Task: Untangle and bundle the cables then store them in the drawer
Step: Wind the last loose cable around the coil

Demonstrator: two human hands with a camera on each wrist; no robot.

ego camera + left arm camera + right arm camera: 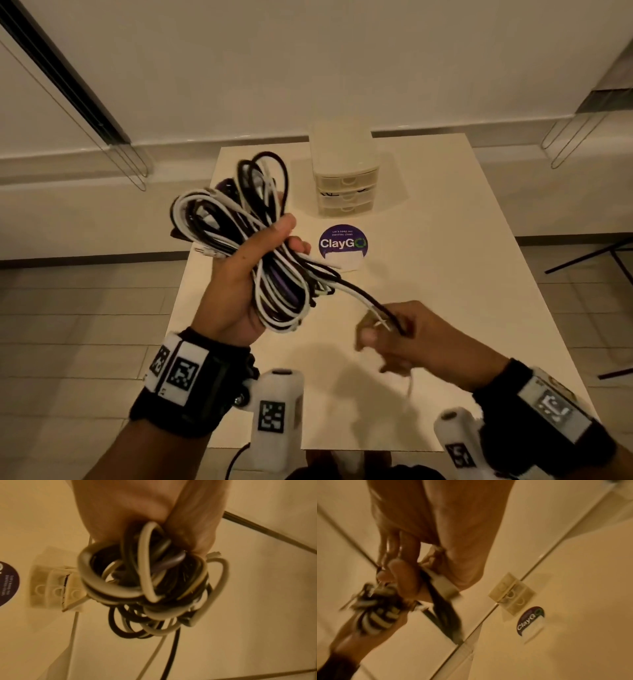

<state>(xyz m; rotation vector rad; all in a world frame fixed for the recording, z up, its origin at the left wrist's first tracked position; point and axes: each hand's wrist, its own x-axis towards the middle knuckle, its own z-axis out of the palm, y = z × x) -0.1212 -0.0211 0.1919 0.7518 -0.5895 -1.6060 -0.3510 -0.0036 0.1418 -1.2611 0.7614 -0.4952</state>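
Note:
My left hand (253, 274) grips a thick coil of black, white and purple cables (236, 219) above the left half of the table; the same cable coil (145, 582) fills the left wrist view. Loose black and white ends (363, 296) run from the coil to my right hand (394, 334), which pinches them low over the table. In the right wrist view the pinched cable ends (440, 588) are blurred. A small cream drawer unit (344, 171) with three drawers stands at the back of the table, all drawers pushed in.
A round purple ClayGo sticker (342, 243) lies on the cream table (445, 257) in front of the drawer unit. Tiled floor surrounds the table. A white wall runs behind, and dark chair legs (589, 257) show at the right.

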